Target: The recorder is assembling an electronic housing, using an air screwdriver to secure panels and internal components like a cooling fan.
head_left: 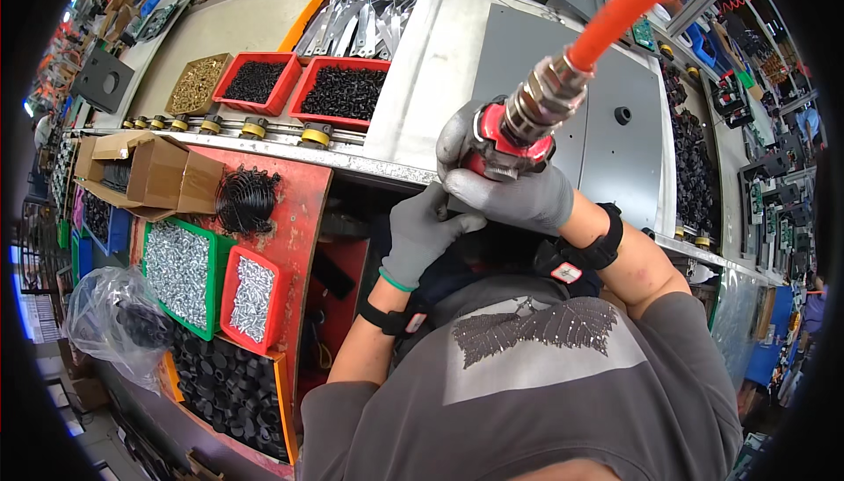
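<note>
Right hand (519, 196): clasped round red tool (514, 149) | left hand (428, 233): grip unclear | green bin (214, 286): silver fasteners (180, 266) | upper red bins (286, 87): black parts (343, 92)

I see a scuffed red tabletop (299, 217) left of centre — yellow rollers (253, 128) upper left. A light (28, 109) glares far left.

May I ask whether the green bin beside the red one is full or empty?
Well filled: the green bin shows small silvery parts from wall to wall.
</note>
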`<state>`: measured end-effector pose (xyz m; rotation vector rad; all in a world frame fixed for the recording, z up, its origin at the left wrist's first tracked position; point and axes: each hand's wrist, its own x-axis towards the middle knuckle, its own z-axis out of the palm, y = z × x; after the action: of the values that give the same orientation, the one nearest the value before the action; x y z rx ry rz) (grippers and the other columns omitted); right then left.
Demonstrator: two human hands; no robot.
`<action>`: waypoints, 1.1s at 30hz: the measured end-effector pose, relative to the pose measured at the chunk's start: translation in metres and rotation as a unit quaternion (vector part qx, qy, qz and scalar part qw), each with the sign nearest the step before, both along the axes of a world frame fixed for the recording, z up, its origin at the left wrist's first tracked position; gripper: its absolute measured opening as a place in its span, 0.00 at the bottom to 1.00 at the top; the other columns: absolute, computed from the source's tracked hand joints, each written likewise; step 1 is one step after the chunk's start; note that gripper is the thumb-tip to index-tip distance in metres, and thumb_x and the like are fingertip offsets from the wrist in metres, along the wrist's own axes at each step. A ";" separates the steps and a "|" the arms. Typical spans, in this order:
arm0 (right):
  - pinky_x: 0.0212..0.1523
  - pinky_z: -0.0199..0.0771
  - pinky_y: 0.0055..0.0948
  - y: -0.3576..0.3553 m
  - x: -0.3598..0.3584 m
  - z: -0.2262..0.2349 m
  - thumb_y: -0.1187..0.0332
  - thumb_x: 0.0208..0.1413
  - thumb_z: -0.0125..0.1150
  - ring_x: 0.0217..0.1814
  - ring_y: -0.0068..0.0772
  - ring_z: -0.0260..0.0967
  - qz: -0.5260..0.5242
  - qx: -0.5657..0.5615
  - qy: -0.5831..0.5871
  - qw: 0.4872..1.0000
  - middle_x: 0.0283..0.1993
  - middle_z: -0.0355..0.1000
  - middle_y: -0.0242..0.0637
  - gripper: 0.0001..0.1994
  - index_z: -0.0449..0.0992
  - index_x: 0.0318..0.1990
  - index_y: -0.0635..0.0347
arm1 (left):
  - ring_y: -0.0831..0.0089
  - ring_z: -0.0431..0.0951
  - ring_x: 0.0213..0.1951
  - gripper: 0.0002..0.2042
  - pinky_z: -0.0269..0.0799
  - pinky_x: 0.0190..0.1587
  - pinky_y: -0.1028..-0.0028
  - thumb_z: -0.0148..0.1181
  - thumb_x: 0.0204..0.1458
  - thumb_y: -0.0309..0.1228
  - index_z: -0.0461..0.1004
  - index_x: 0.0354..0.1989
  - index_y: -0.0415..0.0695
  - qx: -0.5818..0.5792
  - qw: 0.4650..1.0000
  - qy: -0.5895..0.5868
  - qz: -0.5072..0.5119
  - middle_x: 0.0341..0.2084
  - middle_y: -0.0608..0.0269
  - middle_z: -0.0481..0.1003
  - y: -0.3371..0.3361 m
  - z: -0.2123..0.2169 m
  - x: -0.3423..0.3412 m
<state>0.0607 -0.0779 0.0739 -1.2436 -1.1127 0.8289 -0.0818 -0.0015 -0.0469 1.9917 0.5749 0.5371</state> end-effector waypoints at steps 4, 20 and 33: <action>0.40 0.73 0.26 0.004 0.004 -0.004 0.73 0.46 0.67 0.34 0.18 0.68 -0.010 0.020 -0.016 1.000 0.33 0.74 0.29 0.11 0.75 0.38 0.62 | 0.72 0.65 0.20 0.24 0.67 0.26 0.71 0.81 0.35 0.45 0.76 0.32 0.40 -0.007 1.000 0.024 0.003 0.17 0.60 0.70 0.001 -0.001 0.001; 0.41 0.76 0.37 -0.073 0.022 0.077 0.67 0.53 0.66 0.35 0.32 0.71 -0.002 0.105 0.109 0.989 0.36 0.70 0.40 0.16 0.66 0.45 0.57 | 0.82 0.56 0.12 0.35 0.48 0.15 0.78 0.38 0.65 0.61 0.75 0.27 0.40 -0.495 0.839 -0.066 -0.217 0.13 0.68 0.64 -0.019 0.080 0.056; 0.35 0.75 0.30 -0.173 0.071 0.075 0.75 0.50 0.63 0.38 0.32 0.71 -0.143 0.215 0.048 0.965 0.37 0.71 0.41 0.15 0.67 0.45 0.57 | 0.88 0.59 0.20 0.14 0.56 0.19 0.88 0.49 0.68 0.37 0.69 0.51 0.39 -0.625 0.724 -0.065 -0.285 0.31 0.65 0.69 -0.080 0.081 0.123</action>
<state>0.1315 -0.2506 0.1489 -0.9565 -0.9435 0.3956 0.0410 -0.0820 0.0345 0.7040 0.0905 -0.1460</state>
